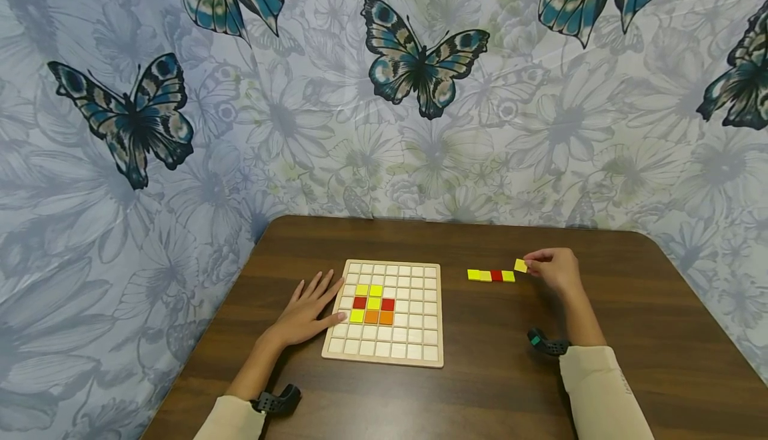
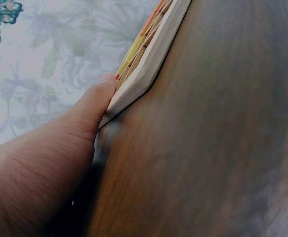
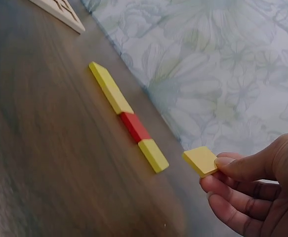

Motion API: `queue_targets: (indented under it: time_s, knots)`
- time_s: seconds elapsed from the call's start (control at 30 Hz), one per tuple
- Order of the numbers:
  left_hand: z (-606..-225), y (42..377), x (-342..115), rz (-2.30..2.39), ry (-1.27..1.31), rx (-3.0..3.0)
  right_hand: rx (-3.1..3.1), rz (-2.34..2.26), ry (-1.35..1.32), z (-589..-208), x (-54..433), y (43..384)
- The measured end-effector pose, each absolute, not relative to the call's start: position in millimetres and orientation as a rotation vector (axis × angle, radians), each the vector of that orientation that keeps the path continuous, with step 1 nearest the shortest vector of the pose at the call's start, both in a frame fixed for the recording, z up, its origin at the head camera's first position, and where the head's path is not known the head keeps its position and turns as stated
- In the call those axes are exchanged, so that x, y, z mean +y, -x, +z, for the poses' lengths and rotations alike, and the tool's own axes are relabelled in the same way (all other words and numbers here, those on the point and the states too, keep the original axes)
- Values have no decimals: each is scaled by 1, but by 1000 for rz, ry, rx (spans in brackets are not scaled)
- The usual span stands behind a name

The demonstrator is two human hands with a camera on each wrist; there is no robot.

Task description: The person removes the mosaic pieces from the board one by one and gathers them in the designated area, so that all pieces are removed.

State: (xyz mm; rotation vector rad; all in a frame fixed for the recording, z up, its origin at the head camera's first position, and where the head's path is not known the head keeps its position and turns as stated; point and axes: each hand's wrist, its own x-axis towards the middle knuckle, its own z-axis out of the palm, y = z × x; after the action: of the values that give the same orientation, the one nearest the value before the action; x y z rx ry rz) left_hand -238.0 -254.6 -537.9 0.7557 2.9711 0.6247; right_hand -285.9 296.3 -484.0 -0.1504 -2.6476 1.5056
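A pale wooden grid board (image 1: 384,361) lies on the table, with yellow, red (image 1: 387,305) and orange (image 1: 371,318) square tiles set in its left half. Spread along the board's left side, my left hand (image 1: 309,312) rests with its thumb and fingertips at the rim; the left wrist view shows that thumb against the edge. My right hand (image 1: 558,270) pinches a yellow tile (image 3: 201,161) between thumb and fingers, just past the right end of a row of tiles. That row has two yellow tiles, a red tile (image 3: 135,127) and another yellow tile (image 3: 153,155).
The brown wooden table (image 1: 480,393) has rounded far corners and meets a wall hanging (image 1: 420,167) printed with butterflies and flowers. Dark bands sit at both wrists, one at the left (image 1: 277,401) and one at the right (image 1: 547,344).
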Motion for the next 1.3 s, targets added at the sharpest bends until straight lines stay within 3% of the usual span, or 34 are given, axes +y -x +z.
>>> queue_targets:
  time_s: [1.3]
  knots:
    - [-532,240,-255,608,-757,2955,-2831,1377,241,-489,296,284]
